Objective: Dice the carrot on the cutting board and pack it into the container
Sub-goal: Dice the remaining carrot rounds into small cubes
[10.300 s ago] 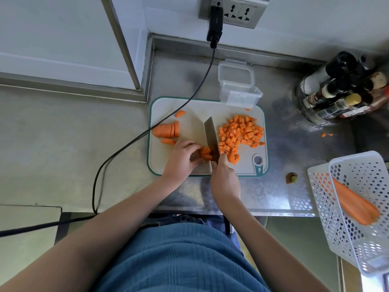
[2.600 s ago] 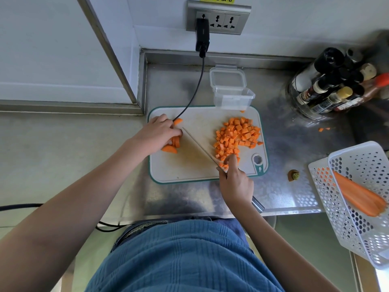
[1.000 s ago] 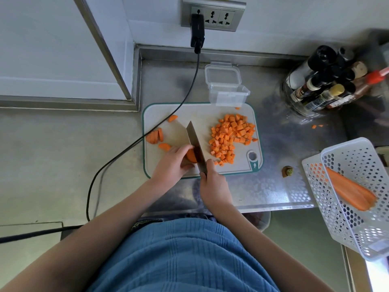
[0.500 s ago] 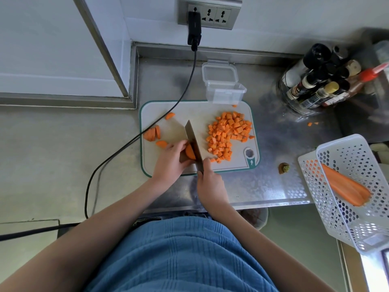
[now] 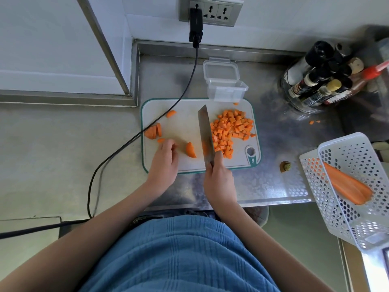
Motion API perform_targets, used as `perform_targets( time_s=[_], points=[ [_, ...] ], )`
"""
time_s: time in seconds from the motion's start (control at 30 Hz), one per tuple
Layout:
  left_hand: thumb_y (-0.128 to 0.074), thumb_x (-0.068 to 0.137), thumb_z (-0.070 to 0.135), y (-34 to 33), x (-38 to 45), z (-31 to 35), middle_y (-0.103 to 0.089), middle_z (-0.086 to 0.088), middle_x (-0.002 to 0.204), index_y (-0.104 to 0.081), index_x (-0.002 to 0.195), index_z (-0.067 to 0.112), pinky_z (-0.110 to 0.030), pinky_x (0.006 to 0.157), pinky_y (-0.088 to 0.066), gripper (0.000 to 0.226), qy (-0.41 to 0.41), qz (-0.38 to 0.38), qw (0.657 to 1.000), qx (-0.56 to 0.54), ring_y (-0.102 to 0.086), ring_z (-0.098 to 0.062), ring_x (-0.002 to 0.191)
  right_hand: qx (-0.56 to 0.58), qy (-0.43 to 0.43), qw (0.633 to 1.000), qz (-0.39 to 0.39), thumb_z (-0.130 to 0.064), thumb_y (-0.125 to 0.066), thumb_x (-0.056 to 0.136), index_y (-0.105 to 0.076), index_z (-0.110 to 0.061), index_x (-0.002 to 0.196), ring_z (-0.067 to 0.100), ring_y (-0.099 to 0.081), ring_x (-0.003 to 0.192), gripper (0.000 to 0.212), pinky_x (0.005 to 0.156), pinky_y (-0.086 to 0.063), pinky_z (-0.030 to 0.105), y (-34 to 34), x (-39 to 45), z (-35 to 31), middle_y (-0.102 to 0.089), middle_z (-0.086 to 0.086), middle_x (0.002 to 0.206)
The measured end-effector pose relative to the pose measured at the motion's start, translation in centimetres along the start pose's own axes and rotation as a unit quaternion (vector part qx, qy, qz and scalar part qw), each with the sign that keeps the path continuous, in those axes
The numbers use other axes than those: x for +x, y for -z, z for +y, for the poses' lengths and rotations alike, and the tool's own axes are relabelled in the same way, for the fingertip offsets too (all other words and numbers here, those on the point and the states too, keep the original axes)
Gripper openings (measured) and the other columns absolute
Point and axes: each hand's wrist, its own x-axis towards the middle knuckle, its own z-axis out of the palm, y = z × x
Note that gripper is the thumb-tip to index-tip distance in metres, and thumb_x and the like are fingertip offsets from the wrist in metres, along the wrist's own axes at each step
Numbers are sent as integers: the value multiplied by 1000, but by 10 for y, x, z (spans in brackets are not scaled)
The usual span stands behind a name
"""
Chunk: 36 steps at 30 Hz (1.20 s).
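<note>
Right hand (image 5: 219, 178) grips knife (image 5: 205, 131), left hand (image 5: 165, 159) loose, empty beside half-round carrot piece (image 5: 190, 150) on cutting board (image 5: 183, 163); pin it flat-side down before cutting.

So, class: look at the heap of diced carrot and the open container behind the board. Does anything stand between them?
Nothing visible does. The diced carrot lies just in front of the container, with bare cutting board between. The knife, gripped by the right hand, stands to the heap's left, off that path.

Right hand (image 5: 219, 178) grips knife (image 5: 205, 131); left hand (image 5: 165, 161) beside carrot slice (image 5: 190, 150).
</note>
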Motion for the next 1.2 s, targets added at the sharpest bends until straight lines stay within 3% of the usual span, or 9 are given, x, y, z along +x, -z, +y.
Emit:
perform_targets(
  time_s=[0.07, 0.23, 0.37, 0.5, 0.7, 0.83, 0.97, 1.2],
  points=[
    [-39, 99, 16, -4, 8, 2, -51, -4, 70, -49, 86, 6, -27, 55, -35, 20, 45, -32, 998, -5, -49, -16, 59, -3, 14, 1000, -15, -16, -29, 101, -30, -16, 118, 35, -55, 67, 17, 54, -43, 42, -1, -2, -5, -55, 10, 72],
    [-31, 101, 19, -13, 16, 4, -48, -1, 62, -42, 68, 17, -30, 55, -34, 35, 56, -77, 995, 20, -48, -16, 56, -30, 23, 998, -53, -11, -26, 101, -24, -18, 107, 37, -57, 72, 10, 55, -40, 37, -6, -1, -13, -61, 17, 79],
    [-29, 101, 27, -14, 19, 7, -52, 1, 65, -45, 72, 20, -31, 53, -37, 34, 57, -91, 990, 89, -52, -18, 61, -41, 32, 997, -54, -11, -25, 101, -22, -20, 100, 36, -58, 69, 10, 54, -41, 37, -9, 3, -14, -62, 19, 80],
    [-30, 101, 31, -14, 19, 9, -50, 3, 63, -49, 78, 19, -25, 45, -26, 32, 41, -83, 985, 144, -45, -11, 53, -64, 42, 996, -52, -6, -27, 100, -20, -23, 101, 35, -59, 66, 18, 53, -47, 40, -13, 7, -14, -56, 12, 71],
    [-31, 101, 29, -16, 19, 11, -47, 6, 60, -50, 81, 18, -27, 44, -28, 30, 42, -76, 984, 157, -45, -13, 51, -116, 29, 991, -64, 3, -32, 94, -26, -14, 117, 34, -63, 73, 29, 60, -52, 40, -19, 9, -13, -56, 12, 74],
    [-30, 100, 26, -17, 18, 15, -44, 7, 58, -47, 80, 19, -27, 43, -22, 27, 55, -71, 979, 182, -41, -12, 50, -149, 28, 986, -62, 5, -35, 91, -24, -13, 120, 32, -64, 75, 36, 62, -54, 38, -24, 11, -14, -50, 7, 70],
    [-30, 100, 26, -18, 18, 17, -44, 7, 59, -45, 79, 20, -27, 44, -23, 27, 76, -66, 978, 185, -44, -15, 51, -139, 16, 988, -72, 8, -33, 87, -25, -13, 122, 36, -62, 78, 41, 64, -51, 40, -25, 9, -14, -62, 16, 82],
    [-31, 101, 29, -21, 22, 17, -43, 7, 58, -44, 78, 19, -26, 44, -24, 29, 94, -59, 978, 177, -47, -17, 53, -142, 12, 987, -73, 7, -32, 90, -25, -14, 121, 33, -60, 75, 39, 63, -50, 41, -28, 16, -18, -63, 16, 86]
  ],
)
